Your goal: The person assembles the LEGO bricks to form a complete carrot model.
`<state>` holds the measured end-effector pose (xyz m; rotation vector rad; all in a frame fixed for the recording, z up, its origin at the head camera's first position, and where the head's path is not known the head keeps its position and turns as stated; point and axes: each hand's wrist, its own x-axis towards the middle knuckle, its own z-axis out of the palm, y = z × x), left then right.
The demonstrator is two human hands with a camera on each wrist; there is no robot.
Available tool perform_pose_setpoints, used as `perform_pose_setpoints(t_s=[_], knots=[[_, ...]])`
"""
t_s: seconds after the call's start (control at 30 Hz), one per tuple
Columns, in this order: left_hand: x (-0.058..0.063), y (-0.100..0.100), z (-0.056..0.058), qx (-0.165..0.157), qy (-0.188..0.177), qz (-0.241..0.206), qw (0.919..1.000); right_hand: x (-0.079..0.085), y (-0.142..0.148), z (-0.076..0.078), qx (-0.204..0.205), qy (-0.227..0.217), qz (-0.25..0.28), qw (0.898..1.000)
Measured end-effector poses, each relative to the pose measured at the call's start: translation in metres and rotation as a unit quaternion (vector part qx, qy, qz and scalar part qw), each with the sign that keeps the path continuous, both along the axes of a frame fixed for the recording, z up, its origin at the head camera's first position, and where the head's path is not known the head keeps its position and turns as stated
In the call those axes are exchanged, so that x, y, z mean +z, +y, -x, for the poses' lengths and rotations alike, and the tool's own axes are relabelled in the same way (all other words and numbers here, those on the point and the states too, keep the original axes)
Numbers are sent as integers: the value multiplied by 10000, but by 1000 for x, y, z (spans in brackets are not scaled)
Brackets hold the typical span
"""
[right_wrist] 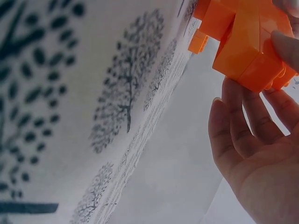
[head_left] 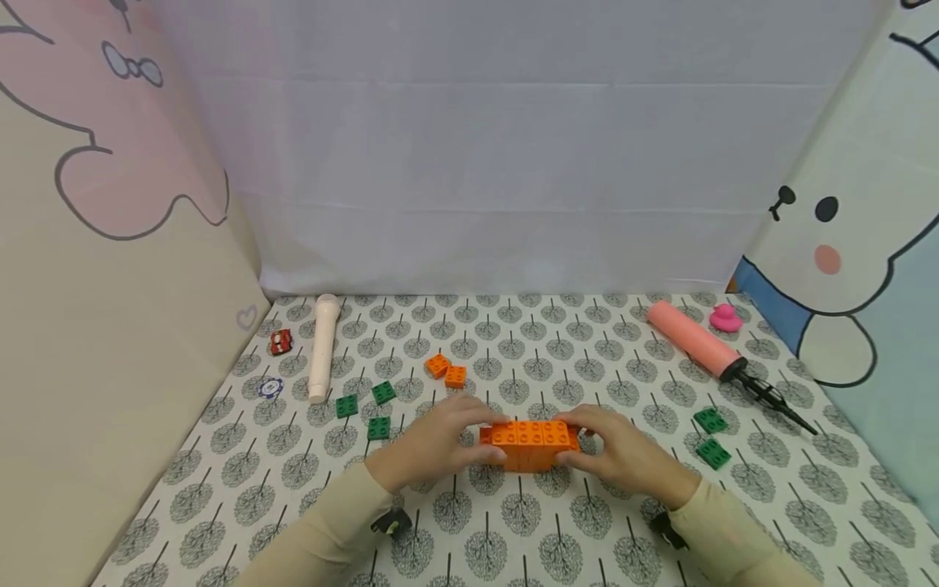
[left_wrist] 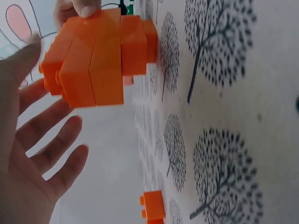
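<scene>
A block of several joined orange toy building bricks (head_left: 530, 450) stands between my hands on the tree-patterned cloth. My right hand (head_left: 632, 455) grips its right end; in the right wrist view the thumb (right_wrist: 286, 46) presses one side and the fingers lie at the other. At the left end is my left hand (head_left: 433, 444). In the left wrist view that hand's thumb (left_wrist: 28, 51) stands apart from the bricks (left_wrist: 105, 70), and its fingers are spread behind them. Stepped bricks stick out low at both ends of the block.
Two loose orange bricks (head_left: 455, 377) lie behind the block. Green bricks (head_left: 379, 428) lie left, and two green bricks (head_left: 713, 453) right. Farther out are a white tube (head_left: 324, 346), red toy car (head_left: 280, 342), blue-white chip (head_left: 271, 388), pink-and-black pump (head_left: 697, 341) and pink duck (head_left: 725, 319).
</scene>
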<state>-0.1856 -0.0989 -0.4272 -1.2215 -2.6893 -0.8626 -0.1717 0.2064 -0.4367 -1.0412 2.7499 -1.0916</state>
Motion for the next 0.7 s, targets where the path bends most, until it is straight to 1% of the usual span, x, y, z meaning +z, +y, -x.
perform_pose_setpoints(t_s=[0.07, 0.13, 0.23, 0.3, 0.37, 0.47, 0.57, 0.7], knots=[[-1, -6, 7, 157, -208, -7, 9997, 0, 0, -1, -35, -54, -32, 10000], [-2, -12, 18, 447, -177, 18, 9988, 1, 0, -1, -84, -114, -57, 9999], [-4, -22, 37, 978, 83, 251, 9949, 2, -1, -1, -112, -179, -85, 9997], [-5, -27, 49, 1253, 256, 504, 9905, 3, -1, -1, -108, -210, -130, 9996], [-7, -31, 58, 1384, 237, 770, 9871, 3, -1, 0, -73, -211, -155, 9996], [-9, -32, 69, 1475, 53, 1040, 9836, 3, -1, 0, -62, -200, -159, 9997], [-14, -31, 76, 1543, -137, 1138, 9814, 3, -1, 0, -69, -205, -150, 9997], [-22, -31, 81, 1616, -166, 1169, 9798, 2, -1, 0, -53, -225, -180, 9996]])
